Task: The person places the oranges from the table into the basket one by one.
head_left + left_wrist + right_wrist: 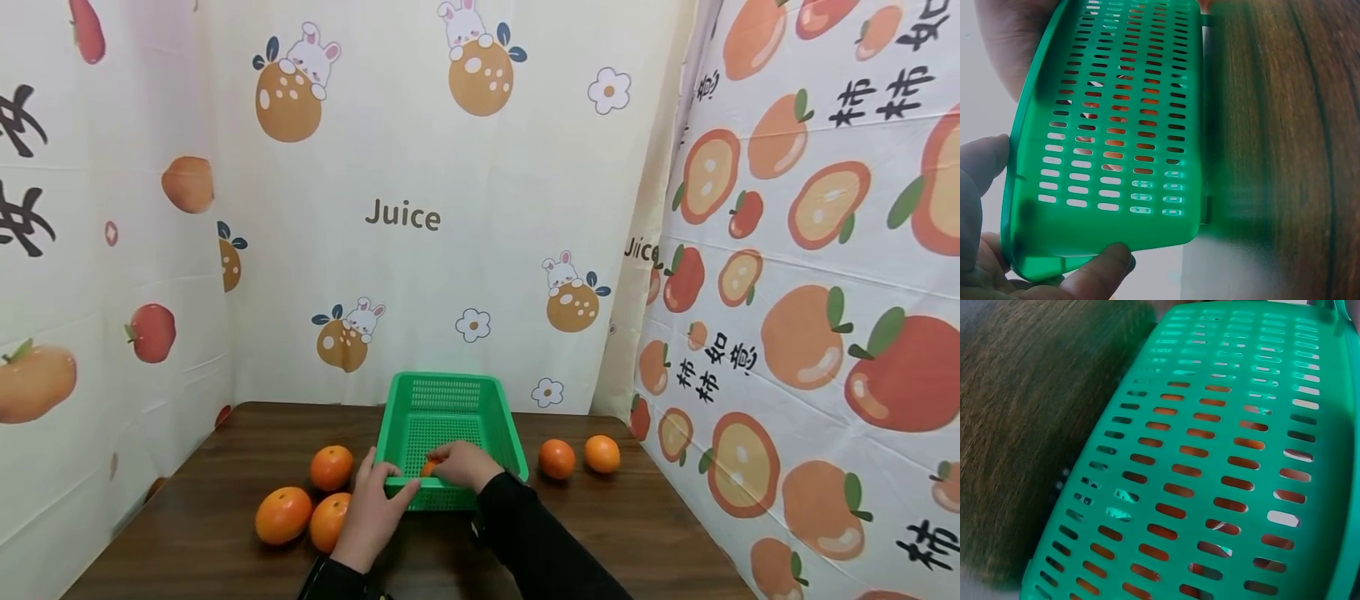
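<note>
Straight ahead in the head view, a green slotted basket [447, 433] sits on the dark wooden table [637, 533], long axis running away from the person, its near short wall facing both hands. Left hand [372, 508] grips that near wall at its left corner, thumb hooked over the rim. Right hand [467, 463] reaches over the same rim from the right, fingers curled around a small orange [427, 468] just inside the basket, low against the near wall; only a sliver of the fruit shows. Both hands are close to the basket, the right one further in. Three oranges [303, 500] lie clustered left of the basket beside the left hand; two more oranges [579, 457] lie to its right, apart from it. Left wrist view: the basket wall [1116, 144] fills the frame, thumb [1097, 269] pressed against its lower edge, another finger [982, 162] at the rim, orange colour glowing through the slots. Right wrist view: slotted green plastic [1222, 469] close up, orange showing behind the slots, blurred table [1029, 425] to the left; the hand itself is out of frame here.
</note>
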### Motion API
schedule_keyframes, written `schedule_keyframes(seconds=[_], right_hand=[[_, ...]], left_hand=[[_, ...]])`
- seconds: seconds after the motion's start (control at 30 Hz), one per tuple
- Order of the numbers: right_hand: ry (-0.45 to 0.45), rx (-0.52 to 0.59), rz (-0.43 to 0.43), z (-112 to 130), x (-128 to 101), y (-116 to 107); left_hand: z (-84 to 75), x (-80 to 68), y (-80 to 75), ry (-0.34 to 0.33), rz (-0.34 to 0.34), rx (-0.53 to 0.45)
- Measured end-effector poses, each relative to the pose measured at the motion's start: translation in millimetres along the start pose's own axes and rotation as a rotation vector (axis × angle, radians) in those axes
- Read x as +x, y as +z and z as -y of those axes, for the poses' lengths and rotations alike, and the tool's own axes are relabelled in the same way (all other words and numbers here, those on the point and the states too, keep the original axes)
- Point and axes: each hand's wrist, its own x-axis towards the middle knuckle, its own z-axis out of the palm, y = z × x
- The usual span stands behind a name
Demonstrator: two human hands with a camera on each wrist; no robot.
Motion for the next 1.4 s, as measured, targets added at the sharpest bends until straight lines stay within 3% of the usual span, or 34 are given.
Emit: schedule_keyframes(seconds=[0.5,1.0,1.17,1.4], right_hand=[[-0.006,-0.02,-0.094,3.4,-1.3,3.1],[-0.226,-0.301,-0.525,-31.2,-23.1,-3.4],[-0.187,-0.283,-0.574,-45.1,-30.5,-10.3],[-0.048,-0.192,-0.601,-61.9,-38.1,-12.8]], left_hand=[[7.2,1.8,-0.6,-0.01,-0.002,0.014],[-1.1,3.4,-1.6,0.004,-0.012,0.008],[-1.6,4.7,-1.8,-0.005,-0.006,0.013],[2.2,4.8,1.7,-0.012,0.012,0.022]])
